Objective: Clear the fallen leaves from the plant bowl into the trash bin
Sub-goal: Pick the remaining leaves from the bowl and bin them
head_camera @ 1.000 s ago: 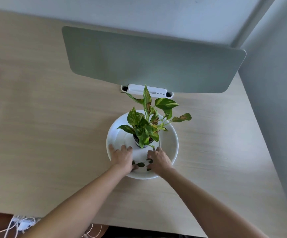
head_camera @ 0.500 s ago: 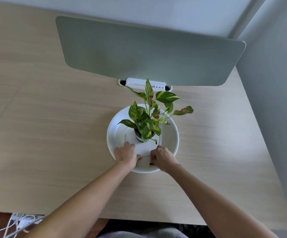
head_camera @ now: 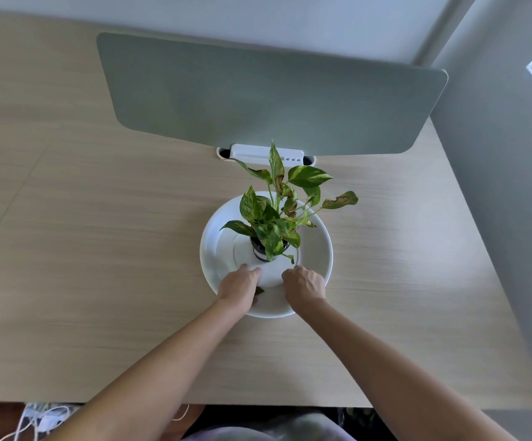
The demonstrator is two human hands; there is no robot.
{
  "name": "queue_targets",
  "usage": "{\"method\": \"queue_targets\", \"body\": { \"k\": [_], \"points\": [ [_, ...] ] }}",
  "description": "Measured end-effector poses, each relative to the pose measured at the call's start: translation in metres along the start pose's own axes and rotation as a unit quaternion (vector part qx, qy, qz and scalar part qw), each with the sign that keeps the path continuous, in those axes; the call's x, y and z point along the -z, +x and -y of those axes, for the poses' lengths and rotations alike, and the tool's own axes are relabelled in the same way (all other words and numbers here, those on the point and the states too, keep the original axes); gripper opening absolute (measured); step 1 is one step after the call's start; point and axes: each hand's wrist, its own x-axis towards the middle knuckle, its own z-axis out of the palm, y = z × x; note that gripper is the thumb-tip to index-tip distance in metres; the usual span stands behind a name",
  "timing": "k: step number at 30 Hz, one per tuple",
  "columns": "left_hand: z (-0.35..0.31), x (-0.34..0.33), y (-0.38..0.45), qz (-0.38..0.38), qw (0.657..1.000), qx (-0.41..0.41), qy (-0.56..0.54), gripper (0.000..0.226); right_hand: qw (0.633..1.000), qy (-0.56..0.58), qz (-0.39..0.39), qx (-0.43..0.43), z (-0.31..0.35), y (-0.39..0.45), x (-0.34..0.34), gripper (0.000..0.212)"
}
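Note:
A white plant bowl (head_camera: 214,249) sits on the wooden desk with a small potted plant (head_camera: 274,224) standing in its middle. My left hand (head_camera: 237,286) rests inside the bowl's near left part, fingers curled, with the tip of a dark fallen leaf (head_camera: 259,290) sticking out under its thumb. My right hand (head_camera: 306,283) is curled over the near right part of the bowl; whether it holds leaves is hidden. The bowl floor between my hands shows bare white. No trash bin is in view.
A grey-green divider panel (head_camera: 268,97) stands across the back of the wooden desk (head_camera: 99,249), with a white cable box (head_camera: 266,151) at its foot. A wall (head_camera: 497,186) runs along the right. White cables (head_camera: 35,418) lie on the floor below the desk's near edge.
The loose dark leaves that lay between my hands are no longer visible. Both hands have closed from spread fingers into curled fists inside the bowl. The camera has tilted slightly.

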Motion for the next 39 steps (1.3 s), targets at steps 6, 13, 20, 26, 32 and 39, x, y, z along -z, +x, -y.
{"method": "queue_targets", "body": {
  "k": [6,13,20,26,32,39],
  "points": [
    [0.015,-0.004,0.004,0.017,0.996,-0.078,-0.044,0.029,0.998,0.035,0.021,0.037,-0.004,0.001,0.004,0.028],
    [0.030,0.011,0.010,-0.034,0.966,-0.024,-0.255,0.017,0.973,0.231,0.023,-0.010,-0.021,0.011,0.010,0.022],
    [0.049,0.044,0.010,0.020,0.895,0.076,-0.438,0.025,0.882,0.445,-0.020,-0.157,-0.041,0.005,0.024,0.027],
    [0.028,0.029,0.008,0.164,0.977,-0.074,-0.117,0.034,0.875,0.456,0.003,-0.165,-0.029,0.008,0.024,0.033],
    [0.026,0.023,0.017,0.226,0.967,-0.118,0.012,0.033,0.870,0.463,0.014,-0.167,-0.030,0.007,0.023,0.028],
    [0.026,0.025,0.018,0.263,0.953,-0.122,0.087,0.013,0.866,0.467,0.009,-0.178,-0.031,0.009,0.017,0.030]
  ]
}}
